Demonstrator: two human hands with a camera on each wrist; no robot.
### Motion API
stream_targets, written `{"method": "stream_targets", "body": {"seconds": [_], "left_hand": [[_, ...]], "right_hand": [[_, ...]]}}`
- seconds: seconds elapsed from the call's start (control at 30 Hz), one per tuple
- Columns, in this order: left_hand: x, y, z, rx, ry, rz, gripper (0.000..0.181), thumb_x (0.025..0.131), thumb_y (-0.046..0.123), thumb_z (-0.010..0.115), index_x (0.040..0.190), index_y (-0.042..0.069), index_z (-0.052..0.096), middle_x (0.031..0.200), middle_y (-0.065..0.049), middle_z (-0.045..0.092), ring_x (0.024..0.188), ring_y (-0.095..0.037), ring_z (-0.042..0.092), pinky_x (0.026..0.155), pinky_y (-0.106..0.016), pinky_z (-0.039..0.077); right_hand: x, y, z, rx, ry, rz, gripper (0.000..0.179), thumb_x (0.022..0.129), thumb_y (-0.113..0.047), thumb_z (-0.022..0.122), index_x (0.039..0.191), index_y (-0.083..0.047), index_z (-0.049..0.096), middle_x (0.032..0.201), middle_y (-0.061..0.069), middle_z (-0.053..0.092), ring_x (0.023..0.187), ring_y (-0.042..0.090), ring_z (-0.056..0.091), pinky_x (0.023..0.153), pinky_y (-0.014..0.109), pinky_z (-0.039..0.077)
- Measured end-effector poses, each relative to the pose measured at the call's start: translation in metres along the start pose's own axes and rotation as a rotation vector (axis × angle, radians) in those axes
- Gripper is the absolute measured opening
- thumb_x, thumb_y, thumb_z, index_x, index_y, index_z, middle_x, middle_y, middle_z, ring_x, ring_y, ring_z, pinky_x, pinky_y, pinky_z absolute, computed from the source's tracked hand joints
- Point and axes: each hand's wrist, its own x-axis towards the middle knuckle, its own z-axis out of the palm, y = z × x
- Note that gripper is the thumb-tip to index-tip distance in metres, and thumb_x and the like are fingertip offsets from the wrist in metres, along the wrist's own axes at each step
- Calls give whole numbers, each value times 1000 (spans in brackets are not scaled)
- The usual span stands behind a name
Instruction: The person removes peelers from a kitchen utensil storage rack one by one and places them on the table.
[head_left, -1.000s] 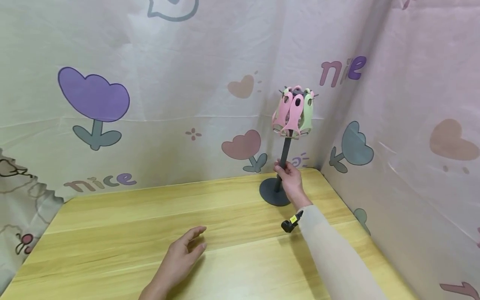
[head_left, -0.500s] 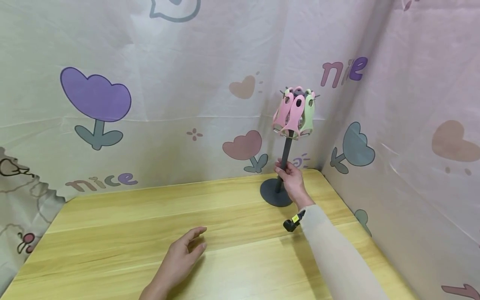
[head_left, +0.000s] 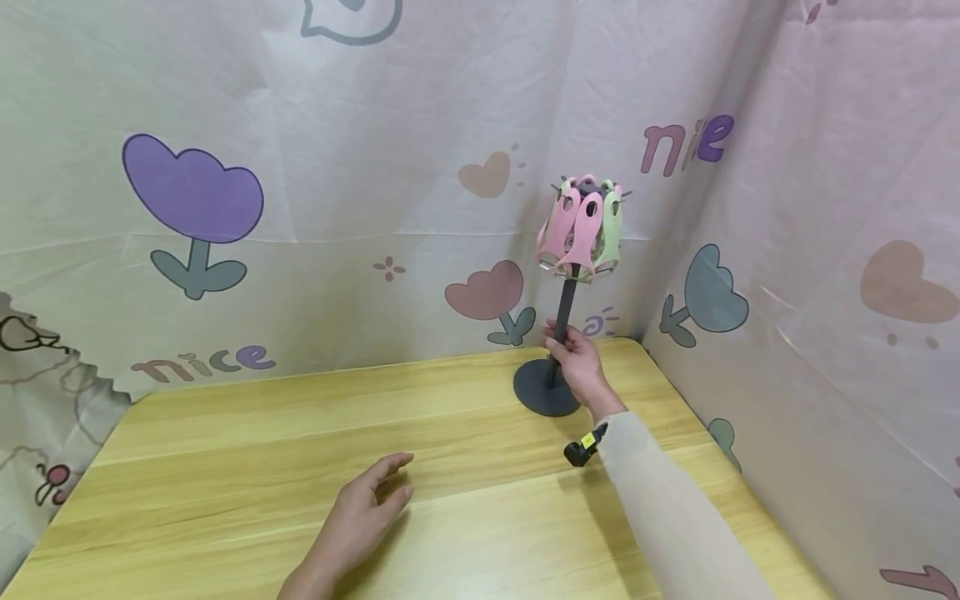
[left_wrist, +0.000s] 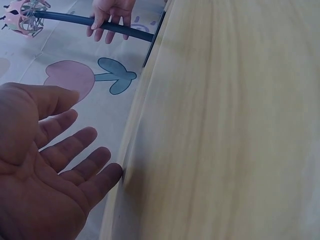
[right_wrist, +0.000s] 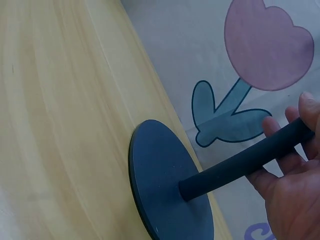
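Observation:
A black stand (head_left: 546, 390) with a round base and an upright pole is at the back right of the table. Around its top hang several pink and green peelers (head_left: 585, 229) on short hooks. My right hand (head_left: 583, 367) grips the pole above the base; the right wrist view shows thumb and fingers around the dark pole (right_wrist: 245, 161). The base looks level on the tabletop. My left hand (head_left: 360, 517) is over the front middle of the table, fingers relaxed and apart, holding nothing. In the left wrist view its palm (left_wrist: 45, 190) is turned to the camera.
The light wooden table (head_left: 262, 467) meets a printed cloth backdrop (head_left: 360, 167) behind it. Another cloth wall (head_left: 847, 208) runs along the right side, close to the stand. A small black camera (head_left: 581, 452) sits on the right wrist.
In the last half second the stand, with my right hand on its pole, has shifted slightly left and toward me. My left hand has stayed still.

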Motion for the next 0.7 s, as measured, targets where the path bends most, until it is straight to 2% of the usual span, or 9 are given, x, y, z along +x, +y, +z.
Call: {"method": "stream_targets", "body": {"seconds": [0.3, 0.6, 0.7], "left_hand": [[0, -1, 0, -15, -42, 13, 50, 102, 13, 70, 150, 20, 57, 156, -12, 55, 141, -44, 54, 111, -55, 48], [-1, -2, 1, -25, -127, 43, 59, 100, 14, 71, 155, 27, 52, 162, -9, 48, 150, -41, 44, 120, -61, 35], [-1, -1, 3, -35, -153, 63, 60, 100, 17, 72, 155, 29, 52, 164, -9, 46, 150, -43, 43, 120, -63, 35]], "right_hand": [[-7, 0, 8, 10, -36, -17, 45, 107, -6, 59, 151, 0, 52, 151, 26, 56, 135, 40, 61, 113, 57, 46], [-15, 0, 22, 23, -74, -46, 43, 106, -5, 61, 148, 0, 56, 148, 27, 58, 129, 33, 66, 110, 56, 49], [-19, -1, 28, 33, -84, -47, 40, 106, -4, 61, 146, 0, 58, 146, 26, 61, 128, 33, 67, 110, 58, 48]]}}
